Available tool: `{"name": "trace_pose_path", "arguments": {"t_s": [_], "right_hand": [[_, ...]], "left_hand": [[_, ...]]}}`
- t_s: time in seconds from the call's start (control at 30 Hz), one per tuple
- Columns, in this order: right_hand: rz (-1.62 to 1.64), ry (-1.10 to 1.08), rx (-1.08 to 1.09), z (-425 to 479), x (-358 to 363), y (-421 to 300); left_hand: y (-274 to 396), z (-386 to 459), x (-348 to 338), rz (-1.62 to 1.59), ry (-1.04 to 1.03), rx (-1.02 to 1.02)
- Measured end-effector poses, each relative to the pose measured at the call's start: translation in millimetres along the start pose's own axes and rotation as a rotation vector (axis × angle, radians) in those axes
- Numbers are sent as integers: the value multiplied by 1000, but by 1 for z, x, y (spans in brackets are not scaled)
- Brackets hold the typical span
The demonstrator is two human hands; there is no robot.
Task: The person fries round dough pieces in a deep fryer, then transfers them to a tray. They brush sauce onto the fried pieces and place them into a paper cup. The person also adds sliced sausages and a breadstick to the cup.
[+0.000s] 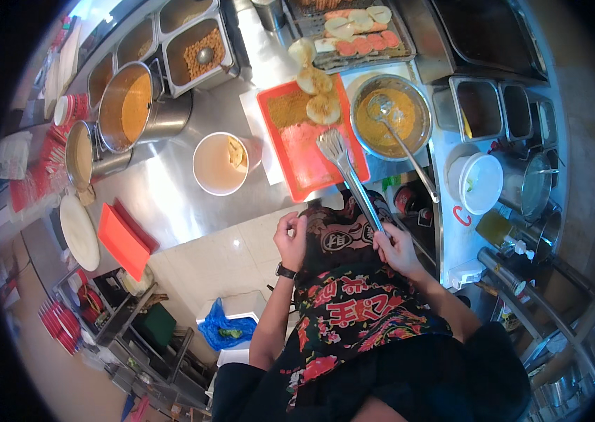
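Note:
My right hand (393, 247) grips the handle end of long metal tongs (356, 184). The tips of the tongs rest over the red tray (310, 158), beside a pale round slice of food (322, 109) dusted with seasoning. More round slices (312, 80) trail from it over the tray's far edge. Brown-orange powder (288, 109) covers the tray's far left part. Empty and loosely curled, my left hand (290, 238) hangs before my apron (350, 285), near the counter edge. A white paper tub (218, 164) with a few pale yellow pieces inside stands left of the tray.
Right of the tray sits a steel bowl (419, 142) of orange sauce with a ladle (403, 142). A grill rack (408, 50) bears more food behind it. Tall steel pots (171, 113) and a pan of chickpea-like balls (203, 55) stand left. A red tray (124, 240) overhangs the counter edge.

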State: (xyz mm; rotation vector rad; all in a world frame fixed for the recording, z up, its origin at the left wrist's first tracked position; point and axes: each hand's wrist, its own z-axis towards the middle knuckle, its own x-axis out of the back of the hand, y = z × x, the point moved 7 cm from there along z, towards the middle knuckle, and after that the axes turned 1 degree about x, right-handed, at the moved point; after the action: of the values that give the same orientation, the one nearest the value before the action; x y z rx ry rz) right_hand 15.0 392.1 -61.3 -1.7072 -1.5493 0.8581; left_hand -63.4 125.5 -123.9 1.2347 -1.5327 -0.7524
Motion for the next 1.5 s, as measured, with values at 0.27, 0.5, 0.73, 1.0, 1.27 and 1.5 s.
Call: {"name": "trace_pose_path", "arguments": {"t_s": [0.27,0.5,0.73,1.0,1.27,1.5], "right_hand": [[-109,0,-89,-29,-25,83],[-65,38,-93,-16,-39,102],[-102,51,-35,-45,-29,66],[-134,21,-83,-96,-2,41],[-224,47,-35,-133,25,2],[-287,41,-7,-152,31,-26]], "left_hand": [[-23,-14,13,79,-56,-45],[-40,-2,37,82,3,-57],[-2,48,85,208,219,-253],[79,147,85,128,204,-480],[122,172,67,229,134,-642],[168,189,65,599,11,-819]]}}
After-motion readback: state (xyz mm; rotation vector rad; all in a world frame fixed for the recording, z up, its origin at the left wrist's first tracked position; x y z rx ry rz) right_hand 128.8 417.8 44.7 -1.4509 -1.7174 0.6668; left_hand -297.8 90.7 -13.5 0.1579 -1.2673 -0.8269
